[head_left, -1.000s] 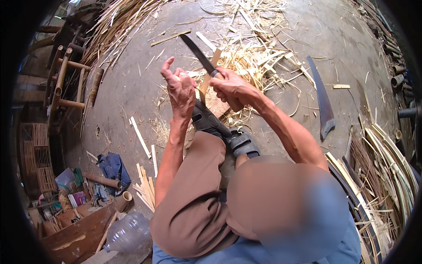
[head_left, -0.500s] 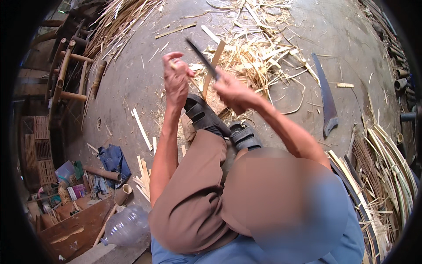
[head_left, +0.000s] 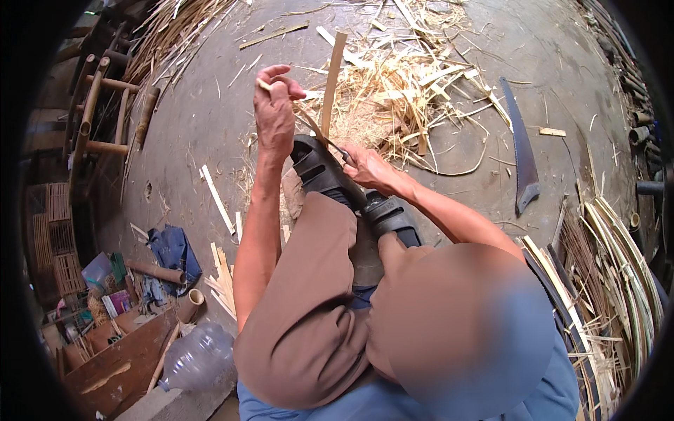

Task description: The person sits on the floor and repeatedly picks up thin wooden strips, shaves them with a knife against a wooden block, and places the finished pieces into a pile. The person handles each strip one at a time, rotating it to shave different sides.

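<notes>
Concrete floor (head_left: pixel 210 133) w/ bamboo shavings (head_left: pixel 393 91). Our left hand (head_left: pixel 275 112) pinches 1 thin bamboo strip (head_left: pixel 309 125) above our knee; right hand (head_left: pixel 366 167) is closed round a knife handle (blade barely visible). Strip looks light, springy, sharp-edged; we'd hold near its end.

Sunlit grey concrete floor (head_left: pixel 562 63) strewn with bamboo shavings (head_left: pixel 393 98); a bamboo frame (head_left: pixel 105 105) stands at left.

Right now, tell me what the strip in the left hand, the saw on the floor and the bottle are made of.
Strip: pale tan, straight and fibrous, like split bamboo, unfinished; the left hand pinches a thin sliver beside it. Saw: dark, dull blade, probably metal. Bottle: clear and ribbed, most likely plastic.
</notes>
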### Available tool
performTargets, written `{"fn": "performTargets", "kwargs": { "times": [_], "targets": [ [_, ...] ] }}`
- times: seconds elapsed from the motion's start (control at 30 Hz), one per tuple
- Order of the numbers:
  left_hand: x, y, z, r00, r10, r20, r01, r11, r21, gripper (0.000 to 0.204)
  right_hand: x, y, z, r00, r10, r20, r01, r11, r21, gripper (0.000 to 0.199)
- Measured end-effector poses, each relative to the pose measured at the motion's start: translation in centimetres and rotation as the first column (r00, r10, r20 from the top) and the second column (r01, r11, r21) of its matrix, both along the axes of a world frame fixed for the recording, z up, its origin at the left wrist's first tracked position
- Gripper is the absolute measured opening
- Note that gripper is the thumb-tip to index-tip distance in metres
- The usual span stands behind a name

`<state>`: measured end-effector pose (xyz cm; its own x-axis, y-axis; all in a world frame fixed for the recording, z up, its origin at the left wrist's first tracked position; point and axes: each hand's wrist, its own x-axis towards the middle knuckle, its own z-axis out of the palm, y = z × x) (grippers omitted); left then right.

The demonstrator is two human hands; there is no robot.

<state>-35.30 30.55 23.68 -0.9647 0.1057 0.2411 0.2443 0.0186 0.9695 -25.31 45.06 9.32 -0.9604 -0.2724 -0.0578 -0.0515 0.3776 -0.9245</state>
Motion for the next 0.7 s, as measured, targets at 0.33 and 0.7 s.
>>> {"fn": "performTargets", "kwargs": {
  "times": [0.33, 0.7],
  "targets": [
    [0.2, -0.1, -1.0, 0.981, 0.193, -0.021, -0.183, 0.957, 0.225, 0.013, 1.4, -1.9, -3.1, 0.999, 0.008, -0.046, 0.001, 0.983, 0.182, 0.025],
    [7.2, -6.4, -3.2, 0.831, 0.537, -0.146, -0.469, 0.817, 0.336, 0.019, 5.4, -5.6, 0.0, 0.992, 0.040, 0.117, -0.043, 0.999, 0.027, 0.034]
  ]
}}
